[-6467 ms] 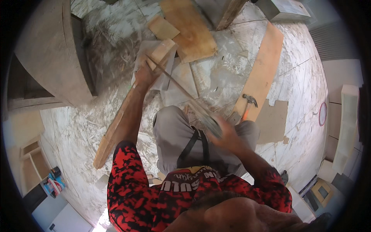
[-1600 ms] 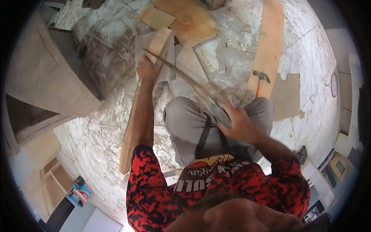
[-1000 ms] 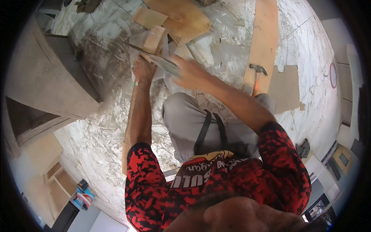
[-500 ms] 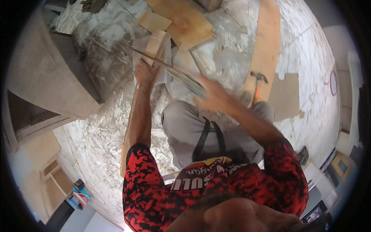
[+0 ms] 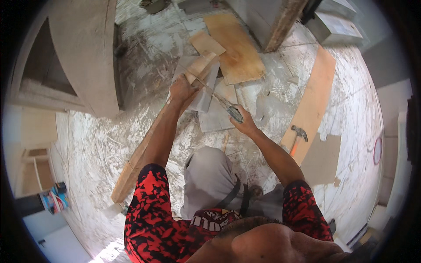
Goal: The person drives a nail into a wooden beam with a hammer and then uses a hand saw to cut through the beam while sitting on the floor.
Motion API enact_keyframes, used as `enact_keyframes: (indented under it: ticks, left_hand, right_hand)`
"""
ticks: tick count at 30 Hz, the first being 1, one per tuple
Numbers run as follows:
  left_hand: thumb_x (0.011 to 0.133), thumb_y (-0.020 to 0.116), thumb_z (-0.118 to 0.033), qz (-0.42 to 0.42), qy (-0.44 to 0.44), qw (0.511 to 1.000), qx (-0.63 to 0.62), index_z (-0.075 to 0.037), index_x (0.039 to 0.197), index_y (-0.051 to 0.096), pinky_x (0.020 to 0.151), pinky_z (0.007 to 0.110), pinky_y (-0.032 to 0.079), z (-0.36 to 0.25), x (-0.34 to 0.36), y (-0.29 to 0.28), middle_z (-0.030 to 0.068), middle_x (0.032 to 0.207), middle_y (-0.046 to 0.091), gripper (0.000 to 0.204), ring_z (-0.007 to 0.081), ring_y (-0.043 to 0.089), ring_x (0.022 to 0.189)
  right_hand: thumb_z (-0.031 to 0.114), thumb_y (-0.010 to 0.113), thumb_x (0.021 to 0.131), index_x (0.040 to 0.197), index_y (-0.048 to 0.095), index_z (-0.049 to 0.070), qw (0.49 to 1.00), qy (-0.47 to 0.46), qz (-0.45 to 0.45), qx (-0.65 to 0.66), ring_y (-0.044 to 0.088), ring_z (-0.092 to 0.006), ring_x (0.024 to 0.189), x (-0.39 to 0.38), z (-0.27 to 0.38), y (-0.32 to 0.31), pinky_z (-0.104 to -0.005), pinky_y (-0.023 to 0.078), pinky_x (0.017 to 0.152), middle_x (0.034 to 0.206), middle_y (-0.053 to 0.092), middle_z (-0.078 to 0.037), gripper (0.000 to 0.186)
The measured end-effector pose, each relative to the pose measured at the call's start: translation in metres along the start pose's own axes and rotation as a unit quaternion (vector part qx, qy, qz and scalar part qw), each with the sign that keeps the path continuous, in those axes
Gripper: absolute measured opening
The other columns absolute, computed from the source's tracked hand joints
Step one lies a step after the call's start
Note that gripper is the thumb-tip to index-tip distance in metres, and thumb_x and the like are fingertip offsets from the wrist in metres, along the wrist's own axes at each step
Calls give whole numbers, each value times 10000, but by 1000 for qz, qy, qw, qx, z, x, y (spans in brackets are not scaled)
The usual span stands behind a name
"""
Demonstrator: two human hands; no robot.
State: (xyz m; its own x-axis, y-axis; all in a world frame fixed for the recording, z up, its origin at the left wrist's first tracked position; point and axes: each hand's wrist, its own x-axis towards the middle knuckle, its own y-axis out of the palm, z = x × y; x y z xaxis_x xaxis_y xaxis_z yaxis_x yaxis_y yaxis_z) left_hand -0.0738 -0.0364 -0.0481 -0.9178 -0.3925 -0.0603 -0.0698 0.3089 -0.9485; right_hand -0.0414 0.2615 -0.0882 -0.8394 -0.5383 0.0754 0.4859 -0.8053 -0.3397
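Note:
My left hand (image 5: 182, 90) is closed around a long wooden board (image 5: 136, 160), pressing it near its far end. The board runs under my left forearm, from close by at the left to far ahead. In my right hand (image 5: 246, 124) is the grip of a handsaw (image 5: 227, 106). Its thin blade lies across the board just beyond my left fingers, seen almost edge-on. Whether the teeth have cut into the wood is too small to tell. Under the board's far part lies a pale flat sheet (image 5: 204, 98).
A claw hammer (image 5: 299, 133) with an orange handle rests on a long plywood strip (image 5: 318, 92) at the right. Further plywood pieces (image 5: 237, 48) lie ahead. A large grey cabinet-like piece (image 5: 83, 52) stands at the left. The floor (image 5: 109, 131) is smeared white.
The view has shifted, showing more of the far room. My right hand and the saw, blurred before, now look sharper, and the blade's flat side shows less. My left hand keeps its hold.

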Motion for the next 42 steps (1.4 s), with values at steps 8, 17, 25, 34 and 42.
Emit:
enact_keyframes:
  ticks: [8,17,25,34,42]
  left_hand:
    - [626,786,-498,1,-16,999,-33,21,1150,509,814,438,523,12,-6,7,245,1086,644,788,378,645,986]
    - [592,792,-407,80,5,997,10,30,1203,514,848,416,512,11,15,-6,223,1086,652,801,351,637,1021]
    - [581,809,-389,83,35,994,-70,51,1306,445,940,414,466,2,-8,-19,258,1202,593,923,371,587,1115]
    - [587,867,-350,312,122,901,-276,21,1331,382,979,336,384,-20,-65,36,199,1208,516,963,290,499,1163]
    - [552,843,-494,360,101,907,-192,37,1343,340,980,385,409,-42,-76,81,266,1295,466,1077,357,494,1197]
  right_hand:
    - [126,717,783,994,594,-13,998,-57,-25,-10,629,-209,737,-36,101,-61,-331,495,675,817,639,-121,281]
    - [62,687,767,873,583,13,939,58,-338,-8,545,-114,665,-224,79,-137,-273,456,643,735,578,-31,157]
    - [12,621,737,778,526,33,877,159,-449,67,491,-101,594,-293,44,-118,-239,410,584,655,516,-18,106]
    - [20,642,742,825,560,31,871,191,-439,108,518,-122,630,-305,26,-100,-252,430,629,701,543,-28,117]
    - [2,673,732,815,571,34,884,202,-400,133,534,-97,674,-291,23,-80,-246,442,642,739,559,-10,135]
